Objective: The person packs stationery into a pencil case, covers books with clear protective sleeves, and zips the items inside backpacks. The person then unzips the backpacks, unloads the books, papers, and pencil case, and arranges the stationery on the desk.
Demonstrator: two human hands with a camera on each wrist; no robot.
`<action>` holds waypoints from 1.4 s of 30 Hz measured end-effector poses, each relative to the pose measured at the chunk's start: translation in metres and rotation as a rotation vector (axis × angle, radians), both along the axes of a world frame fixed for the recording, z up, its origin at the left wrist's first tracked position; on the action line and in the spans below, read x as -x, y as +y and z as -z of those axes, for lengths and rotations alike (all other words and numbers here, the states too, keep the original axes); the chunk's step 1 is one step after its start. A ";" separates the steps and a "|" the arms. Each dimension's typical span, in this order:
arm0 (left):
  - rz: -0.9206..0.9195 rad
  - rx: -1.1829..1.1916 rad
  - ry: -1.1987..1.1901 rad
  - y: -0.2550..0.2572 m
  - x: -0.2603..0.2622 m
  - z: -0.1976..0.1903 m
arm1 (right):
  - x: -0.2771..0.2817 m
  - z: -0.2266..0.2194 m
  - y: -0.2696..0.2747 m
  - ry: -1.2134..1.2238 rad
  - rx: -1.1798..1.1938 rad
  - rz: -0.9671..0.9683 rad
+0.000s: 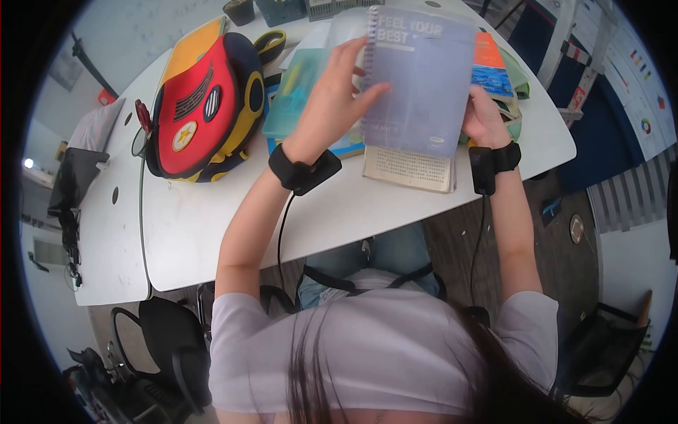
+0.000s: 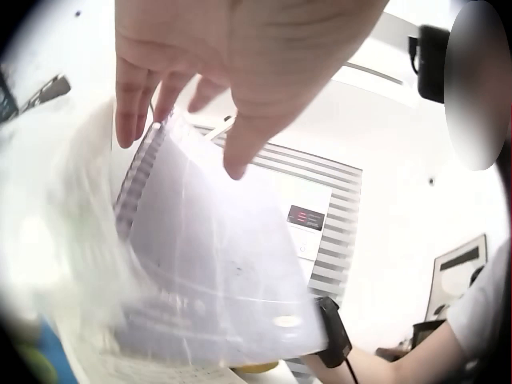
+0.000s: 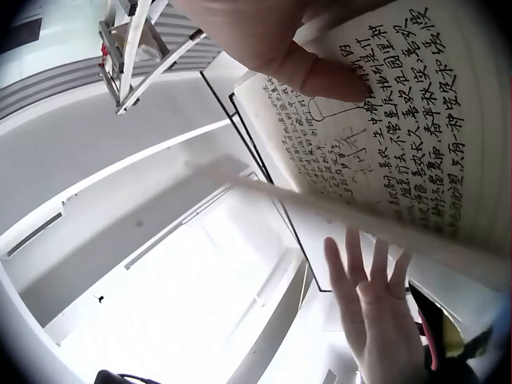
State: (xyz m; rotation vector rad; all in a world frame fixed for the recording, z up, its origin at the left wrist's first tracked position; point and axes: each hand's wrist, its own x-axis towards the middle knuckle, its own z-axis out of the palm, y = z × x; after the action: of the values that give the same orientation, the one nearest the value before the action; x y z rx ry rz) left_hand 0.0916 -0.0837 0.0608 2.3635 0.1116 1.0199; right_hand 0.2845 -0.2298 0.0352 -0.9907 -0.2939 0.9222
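Observation:
A spiral-bound notebook point(image 1: 420, 85) with a translucent bluish cover reading "FEEL YOUR BEST" is held up over the table. My right hand point(image 1: 485, 119) grips its right edge; in the right wrist view the thumb point(image 3: 328, 76) lies on a page point(image 3: 400, 152) of handwritten Chinese text. Beside the spiral binding point(image 2: 142, 172) is my left hand point(image 1: 335, 99), its fingers spread and loosely extended, gripping nothing. Below the notebook, a printed text page point(image 1: 409, 172) shows on the table, its upper part covered. A teal translucent folder point(image 1: 293, 92) lies beneath the left forearm and hand.
A red and navy backpack point(image 1: 194, 106) sits left on the white table point(image 1: 212, 226). An orange and blue book point(image 1: 492, 67) lies right, behind the right hand. Pots and a basket point(image 1: 342, 8) stand at the far edge. A metal ladder point(image 1: 572, 56) stands beyond the table's right side.

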 end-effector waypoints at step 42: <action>0.158 1.210 -0.335 0.073 0.035 -0.012 | 0.014 -0.005 -0.005 -1.977 0.488 -0.284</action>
State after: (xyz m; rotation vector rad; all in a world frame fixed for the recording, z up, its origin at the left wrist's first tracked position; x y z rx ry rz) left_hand 0.0569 -0.0103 0.0730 1.0815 0.3046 0.8722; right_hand 0.2707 -0.2350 0.0402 -2.0950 -1.9362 -0.1096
